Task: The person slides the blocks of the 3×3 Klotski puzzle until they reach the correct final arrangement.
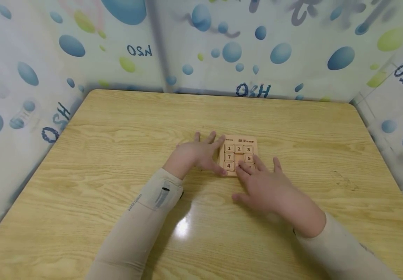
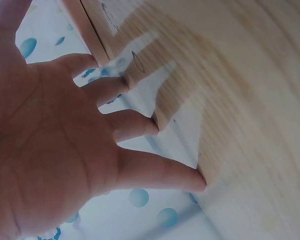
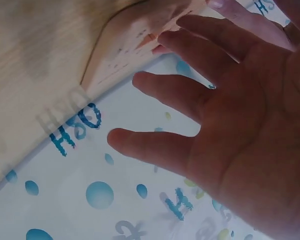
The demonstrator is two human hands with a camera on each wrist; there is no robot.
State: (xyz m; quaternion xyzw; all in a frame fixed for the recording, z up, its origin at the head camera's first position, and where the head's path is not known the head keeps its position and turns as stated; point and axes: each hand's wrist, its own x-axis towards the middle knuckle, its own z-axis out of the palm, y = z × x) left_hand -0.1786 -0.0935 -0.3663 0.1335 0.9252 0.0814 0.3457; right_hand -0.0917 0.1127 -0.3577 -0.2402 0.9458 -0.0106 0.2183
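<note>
A wooden number sliding puzzle [image 1: 234,141] lies flat on the table. Its top row reads 1, 2, 3; below come 7, a vacant middle slot and 5, then 4 at bottom left. Fingers partly cover the other two bottom tiles, so their numbers are unclear. My left hand [image 1: 201,154] is spread at the board's left side, thumb by the lower left corner and index finger by the upper left; in the left wrist view its fingertips touch the tabletop. Over the lower right of the board, my right hand [image 1: 266,188] rests extended fingertips on the bottom tiles.
The wood-grain table [image 1: 117,128] has rounded far corners. A pale wall covering [image 1: 215,70] with blue and green dots and lettering stands behind it and along both sides. Light glares off the tabletop near the left forearm.
</note>
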